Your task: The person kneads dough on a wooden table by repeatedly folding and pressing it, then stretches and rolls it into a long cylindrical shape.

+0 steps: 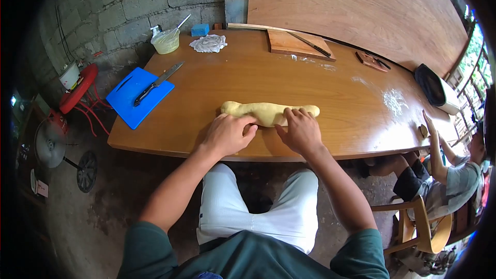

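A long roll of pale yellow dough (266,113) lies crosswise on the wooden table near its front edge, thicker in the middle and rounded at its left end. My left hand (227,135) is at the near side of the roll, left of its middle. Its fingers curl onto the dough and its thumb points right. Over the right part, my right hand (301,130) has its fingers bent across the top and its thumb against the near side. The dough's underside is hidden.
On the left, a knife (157,83) lies on a blue cutting board (133,118). At the back are a bowl (166,45), a blue sponge (200,30), a crumpled cloth (209,43) and a wooden board (289,42). Flour (395,102) dusts the right side, where a person (454,175) sits.
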`<state>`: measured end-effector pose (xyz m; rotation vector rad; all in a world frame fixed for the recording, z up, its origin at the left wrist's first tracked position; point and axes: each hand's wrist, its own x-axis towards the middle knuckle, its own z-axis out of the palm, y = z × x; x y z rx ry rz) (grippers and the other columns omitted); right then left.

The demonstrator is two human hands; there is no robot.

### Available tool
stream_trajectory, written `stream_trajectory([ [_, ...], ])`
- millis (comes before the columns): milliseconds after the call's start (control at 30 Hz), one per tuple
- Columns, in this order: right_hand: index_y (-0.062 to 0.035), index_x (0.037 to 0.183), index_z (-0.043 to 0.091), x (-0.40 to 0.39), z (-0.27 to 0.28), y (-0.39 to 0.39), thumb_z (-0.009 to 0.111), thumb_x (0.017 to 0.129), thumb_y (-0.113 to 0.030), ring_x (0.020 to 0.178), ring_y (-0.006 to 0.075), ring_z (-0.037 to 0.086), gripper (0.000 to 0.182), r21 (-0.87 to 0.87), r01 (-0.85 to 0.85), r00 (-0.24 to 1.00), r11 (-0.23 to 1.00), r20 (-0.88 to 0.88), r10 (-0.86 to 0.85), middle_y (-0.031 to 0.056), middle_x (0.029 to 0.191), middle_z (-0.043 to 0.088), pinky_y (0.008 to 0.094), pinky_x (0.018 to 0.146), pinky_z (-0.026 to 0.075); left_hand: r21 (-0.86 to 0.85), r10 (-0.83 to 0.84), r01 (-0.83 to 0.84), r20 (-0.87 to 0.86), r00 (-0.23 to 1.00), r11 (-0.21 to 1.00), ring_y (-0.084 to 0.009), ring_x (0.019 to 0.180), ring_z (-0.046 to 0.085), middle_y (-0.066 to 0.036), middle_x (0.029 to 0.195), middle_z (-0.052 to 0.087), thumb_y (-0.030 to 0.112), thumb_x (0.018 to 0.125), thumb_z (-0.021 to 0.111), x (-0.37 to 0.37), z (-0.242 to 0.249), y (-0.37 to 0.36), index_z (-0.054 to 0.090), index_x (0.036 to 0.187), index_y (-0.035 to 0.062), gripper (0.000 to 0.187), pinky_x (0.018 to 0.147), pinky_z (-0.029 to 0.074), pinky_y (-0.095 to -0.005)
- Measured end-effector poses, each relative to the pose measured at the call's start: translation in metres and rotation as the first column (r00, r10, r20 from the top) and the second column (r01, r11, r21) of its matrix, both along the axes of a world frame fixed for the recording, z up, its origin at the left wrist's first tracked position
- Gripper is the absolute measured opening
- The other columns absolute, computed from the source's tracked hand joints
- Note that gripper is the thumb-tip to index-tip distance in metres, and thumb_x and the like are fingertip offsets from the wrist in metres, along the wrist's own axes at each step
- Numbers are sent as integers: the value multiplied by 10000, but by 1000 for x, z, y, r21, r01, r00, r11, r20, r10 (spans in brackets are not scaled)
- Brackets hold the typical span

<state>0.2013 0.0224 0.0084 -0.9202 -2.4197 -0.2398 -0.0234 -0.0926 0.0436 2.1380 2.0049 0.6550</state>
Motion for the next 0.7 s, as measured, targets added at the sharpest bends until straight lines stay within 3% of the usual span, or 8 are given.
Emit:
stream_trajectory([
  [67,-40,961,702,6,24,-13,688,992,-372,869,404,755,333,-348,103,994,932,60,-88,186,884,775,516,903,577,-149,49,-38,67,997,988,-414,969,766,-168,990,809,333,1045,662,1,-5,-9,755,1232,74,333,896,597,-481],
  [100,-52,886,706,2,24,-12,677,987,-334,758,430,739,301,-327,97,984,940,-109,-139,169,800,759,543,846,588,101,9,-27,172,985,995,-401,971,768,-170,999,806,321,1049,661,0,-14,-2,754,1187,53,315,866,601,-461],
  [167,-54,926,712,-10,30,1,667,996,-342,806,430,746,299,-336,80,976,938,-163,-142,179,857,771,538,863,587,486,-96,-50,270,958,873,-391,1044,754,-172,1060,798,311,1076,622,3,-28,26,731,1186,30,321,905,590,-465],
  [333,-50,1040,718,-52,-2,39,608,1034,-350,1009,411,754,319,-342,99,963,934,-202,-176,201,1046,791,532,948,570,348,129,-185,179,975,919,-383,1191,701,-183,1232,766,328,1095,550,28,-59,90,684,1307,57,370,1078,492,-512],
  [400,-47,1095,714,-59,-2,31,560,1061,-338,1159,392,722,331,-452,301,946,840,33,-321,198,1149,784,528,1040,531,205,208,-227,108,972,952,-379,1237,679,-181,1271,755,331,1090,537,26,-68,99,669,1338,70,384,1126,452,-526],
  [467,-46,1080,709,-56,-22,37,536,1070,-326,1157,379,714,330,-359,240,961,902,-45,-274,183,1117,787,524,1050,507,381,144,-161,71,987,911,-367,1252,668,-177,1288,746,318,1052,553,20,-75,108,674,1328,75,388,1139,437,-533],
  [567,-54,1015,686,-58,-32,49,557,1051,-337,1037,358,713,313,-163,155,969,974,-166,-182,156,1026,772,495,954,508,378,129,-140,54,990,915,-367,1236,664,-169,1244,754,290,1006,572,17,-72,123,686,1302,71,385,1134,445,-529],
  [700,-67,982,680,-69,-36,77,567,1037,-315,1020,350,711,278,-178,154,968,972,-171,-184,152,997,764,480,949,509,491,70,-99,76,995,865,-371,1143,699,-164,1167,766,218,978,579,8,-80,156,721,1214,60,318,1065,502,-503],
])
